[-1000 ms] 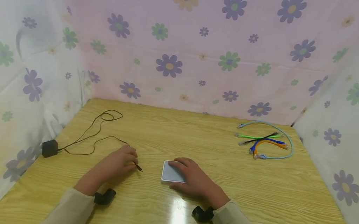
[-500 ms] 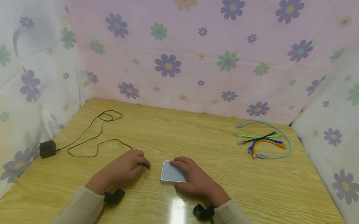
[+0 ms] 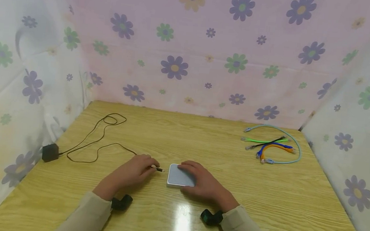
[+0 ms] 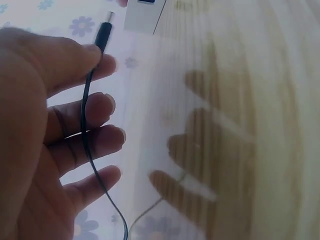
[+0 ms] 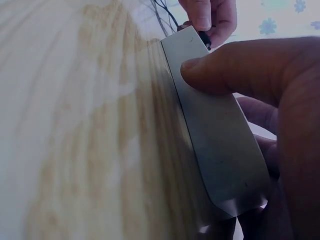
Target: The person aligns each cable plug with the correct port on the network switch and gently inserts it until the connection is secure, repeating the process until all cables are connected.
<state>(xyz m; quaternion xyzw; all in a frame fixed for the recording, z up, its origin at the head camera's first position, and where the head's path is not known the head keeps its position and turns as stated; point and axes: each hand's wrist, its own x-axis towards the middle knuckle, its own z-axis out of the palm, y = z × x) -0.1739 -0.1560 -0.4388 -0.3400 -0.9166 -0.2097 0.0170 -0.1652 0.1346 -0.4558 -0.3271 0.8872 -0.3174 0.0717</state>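
Between thumb and index finger, my left hand (image 3: 135, 171) pinches a black barrel plug (image 4: 103, 37) with a metal tip. Its thin cord (image 4: 84, 115) runs down across the palm, while the other fingers are loosely bent. The plug's tip points at the left side of a small flat white box (image 3: 181, 177) with a grey top, a short gap apart. A dark port (image 4: 146, 1) shows at the upper edge of the left wrist view. My right hand (image 3: 204, 182) grips the box from the right, thumb along its near side. The cord leads back to a black power adapter (image 3: 50, 152) at far left.
Several short network cables lie in a group at the back right, among them a light blue cable (image 3: 301, 153). Flowered cloth (image 3: 193, 51) hangs around the back and sides of the wooden table (image 3: 183, 133). A black wrist camera (image 3: 122, 202) sits on the left wrist.
My left hand has moved right with the plug, bringing it close to the box and turning its tip toward it. The cord has shifted along. My right hand stays on the box.
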